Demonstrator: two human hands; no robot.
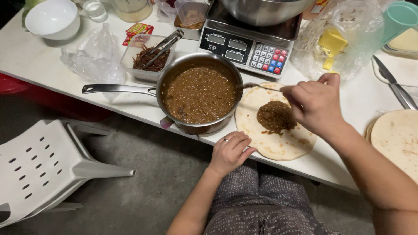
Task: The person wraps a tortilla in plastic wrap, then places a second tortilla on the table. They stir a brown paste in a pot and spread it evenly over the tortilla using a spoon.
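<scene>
A steel saucepan (174, 74) full of brown minced filling (201, 92) sits near the table's front edge, its handle pointing left. To its right lies a flat tortilla (270, 141) with a mound of the same filling (275, 116) on it. My right hand (315, 103) is above the tortilla's right side, shut on a spoon (257, 86) whose bowl reaches over the pan's rim. My left hand (230, 150) rests at the table edge with its fingers curled, touching the tortilla's near left edge and holding nothing. It wears a ring.
A digital scale (244, 50) carrying a steel bowl stands behind the pan. A plastic tub (146, 61) with dark shreds and tongs sits left of it. More tortillas (398, 139) lie far right, beside knives (394, 85). A white plastic chair (41, 167) stands on the floor at left.
</scene>
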